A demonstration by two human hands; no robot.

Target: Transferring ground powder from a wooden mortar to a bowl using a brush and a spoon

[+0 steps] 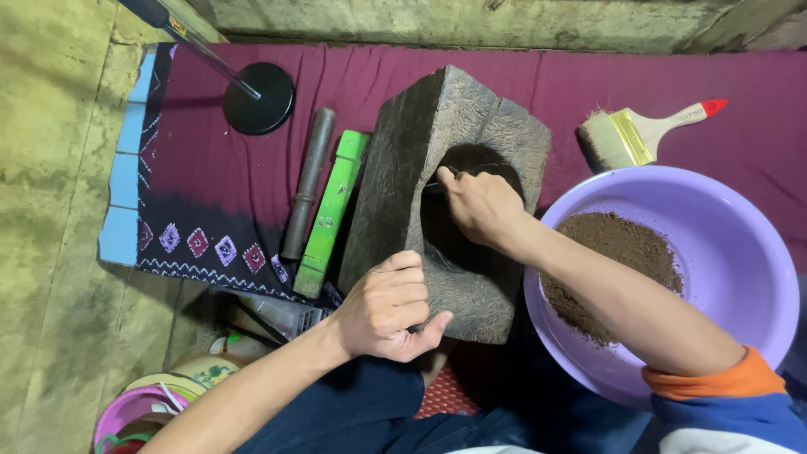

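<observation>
A heavy grey stone mortar block (412, 160) with a dark hollow stands tilted on a maroon cloth (252, 168). My left hand (388, 307) grips the block's near edge. Reaching into the hollow, my right hand (481, 204) is closed on a thin dark utensil whose end is hidden inside. To the right sits a purple plastic basin (740, 252) holding brown powder (618, 261).
A dark pestle (308, 181) and a green stick (332, 210) lie left of the block. A round black stand base (259, 98) is behind them. A paintbrush (647, 130) lies at the back right. Bowls and containers (160, 399) sit on the concrete floor, lower left.
</observation>
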